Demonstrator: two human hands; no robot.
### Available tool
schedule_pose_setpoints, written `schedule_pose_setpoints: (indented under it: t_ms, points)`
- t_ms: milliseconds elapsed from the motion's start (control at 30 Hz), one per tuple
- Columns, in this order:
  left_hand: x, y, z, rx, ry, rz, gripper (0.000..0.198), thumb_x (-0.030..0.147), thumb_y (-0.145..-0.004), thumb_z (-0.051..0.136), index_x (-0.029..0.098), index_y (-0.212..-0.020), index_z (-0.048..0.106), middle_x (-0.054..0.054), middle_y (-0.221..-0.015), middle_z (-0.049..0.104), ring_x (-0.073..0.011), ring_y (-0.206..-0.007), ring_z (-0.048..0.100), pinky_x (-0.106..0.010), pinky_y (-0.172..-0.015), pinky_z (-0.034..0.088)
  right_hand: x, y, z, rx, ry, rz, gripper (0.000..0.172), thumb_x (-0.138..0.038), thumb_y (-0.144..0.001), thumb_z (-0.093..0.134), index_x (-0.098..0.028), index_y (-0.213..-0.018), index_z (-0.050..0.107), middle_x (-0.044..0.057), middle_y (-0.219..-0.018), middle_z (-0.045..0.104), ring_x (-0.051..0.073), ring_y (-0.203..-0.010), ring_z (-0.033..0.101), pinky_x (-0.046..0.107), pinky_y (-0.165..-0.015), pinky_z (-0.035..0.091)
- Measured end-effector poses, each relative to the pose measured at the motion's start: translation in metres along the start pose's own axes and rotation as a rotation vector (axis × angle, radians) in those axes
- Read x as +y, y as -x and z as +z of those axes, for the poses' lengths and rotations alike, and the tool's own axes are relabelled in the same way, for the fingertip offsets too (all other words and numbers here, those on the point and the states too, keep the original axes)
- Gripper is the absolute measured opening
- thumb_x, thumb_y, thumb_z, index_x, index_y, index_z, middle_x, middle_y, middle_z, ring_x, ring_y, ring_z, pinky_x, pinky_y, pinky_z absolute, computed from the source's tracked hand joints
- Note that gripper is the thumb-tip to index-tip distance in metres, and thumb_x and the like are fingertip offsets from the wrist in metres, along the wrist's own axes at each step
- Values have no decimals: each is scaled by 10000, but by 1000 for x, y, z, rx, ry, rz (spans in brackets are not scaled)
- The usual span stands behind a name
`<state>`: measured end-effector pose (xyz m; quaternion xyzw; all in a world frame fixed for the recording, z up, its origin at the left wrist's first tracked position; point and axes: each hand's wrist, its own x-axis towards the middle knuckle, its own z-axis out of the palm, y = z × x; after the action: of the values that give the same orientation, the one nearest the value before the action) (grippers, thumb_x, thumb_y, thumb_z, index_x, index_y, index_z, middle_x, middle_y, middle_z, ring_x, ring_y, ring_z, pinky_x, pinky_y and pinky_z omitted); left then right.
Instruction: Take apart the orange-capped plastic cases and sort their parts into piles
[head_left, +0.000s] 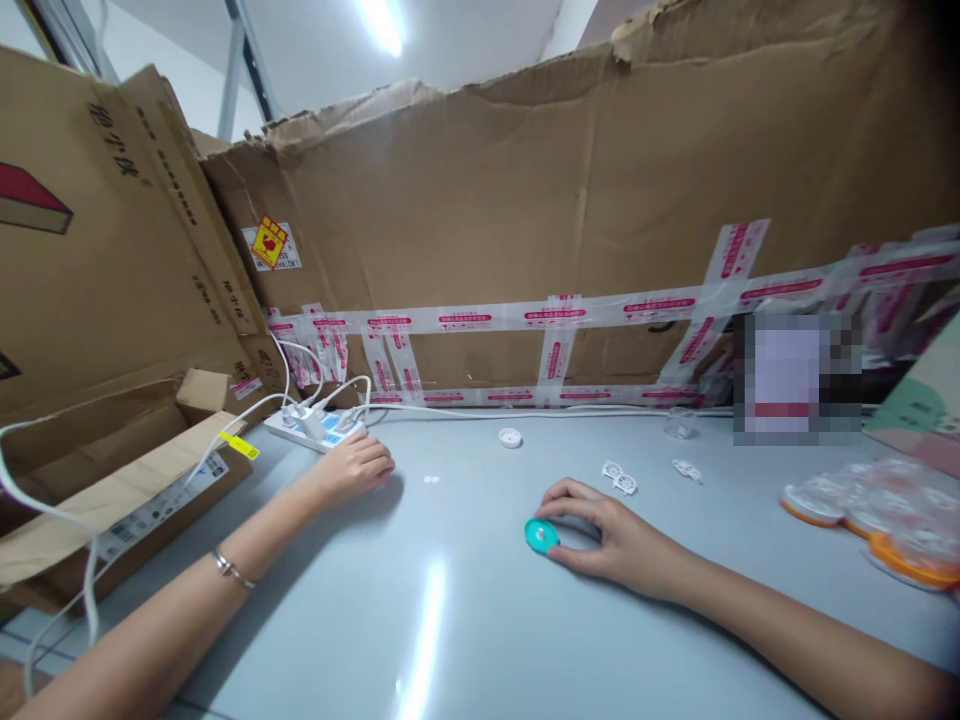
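My right hand (611, 530) pinches a small teal round plastic disc (541, 536) by its edge, between thumb and fingers. The disc is tilted, and a small pale bit shows at its centre. Beside the power strip (315, 428), my left hand (361, 464) rests low over the table with its fingers curled together; whatever they may hold is hidden. Two tiny white discs (431, 480) lie just right of that hand. A shallow white round cap (510, 438) sits farther back. Behind my right hand is a white openwork plastic piece (619, 478).
Another white piece (687, 470) and a clear cup (680, 424) lie at the back right. Clear and orange round cases (892, 510) are piled at the right. An open carton (150, 500) and white cables stand left; a tall taped cardboard wall (480, 220) closes the back.
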<state>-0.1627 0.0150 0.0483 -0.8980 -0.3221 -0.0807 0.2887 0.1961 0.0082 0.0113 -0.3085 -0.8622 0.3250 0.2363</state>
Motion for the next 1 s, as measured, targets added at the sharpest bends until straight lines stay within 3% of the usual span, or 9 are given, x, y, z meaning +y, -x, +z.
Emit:
schedule_pose_setpoints:
  t_ms: [100,267,333,433,533,633,767,867,1000]
  points:
    - [-9,20,10,-71,-2,-3,288,187,-905,337,165,-799,603,-31,-733,626,-121,-692,542,-264,-723,382,1,0,1,7,-10,-2,237,-305,-745,576,-227,-967,608,50,-1007,530,187,-940,533,321,-874,423]
    - [-11,26,14,-109,44,16,278,130,-900,328,171,-872,602,-44,-802,639,-134,-753,554,-278,-757,393,-1,-1,0,-3,-9,22,229,-303,-742,579,-221,-954,608,50,-1006,529,188,-944,534,319,-874,421]
    - [-13,27,11,-63,66,-10,264,119,-888,344,170,-860,602,-41,-802,646,-137,-747,562,-274,-732,408,-1,-1,0,-4,-10,22,234,-303,-744,577,-224,-962,608,49,-1007,528,187,-945,536,320,-876,420]
    - [-9,19,2,129,119,-119,229,115,-873,373,162,-854,596,-55,-801,650,-148,-756,577,-279,-696,430,0,-1,0,1,-12,11,244,-307,-746,577,-231,-977,607,47,-1004,530,186,-941,537,320,-871,424]
    - [17,-11,-9,248,205,-170,204,127,-870,391,160,-873,592,-68,-808,651,-154,-764,586,-286,-687,444,-1,0,0,11,-12,3,232,-292,-743,582,-226,-964,607,48,-992,533,179,-924,542,313,-860,431]
    - [63,-53,-16,137,352,-68,174,205,-871,437,150,-956,579,-60,-797,652,-145,-743,593,-266,-666,448,-3,0,0,21,-4,-7,222,-275,-740,584,-219,-953,609,47,-971,541,175,-910,545,308,-851,435]
    - [113,-93,-11,-29,620,-149,373,402,-747,619,163,-1023,542,-59,-902,640,-164,-826,596,-261,-705,462,-4,0,0,32,8,-27,233,-275,-741,589,-215,-964,616,49,-962,545,175,-926,545,304,-861,431]
    - [125,-103,-3,-50,791,-254,441,428,-624,717,159,-940,569,-46,-861,627,-165,-800,587,-250,-694,464,-3,-1,-1,40,4,-34,218,-285,-739,600,-210,-943,618,47,-962,550,174,-924,546,300,-855,433]
    - [126,-103,3,-16,905,-344,284,336,-660,706,156,-854,603,-34,-810,606,-148,-748,579,-244,-673,462,-1,-1,-1,18,-11,-15,219,-302,-736,616,-206,-933,618,50,-965,551,176,-928,544,301,-849,433]
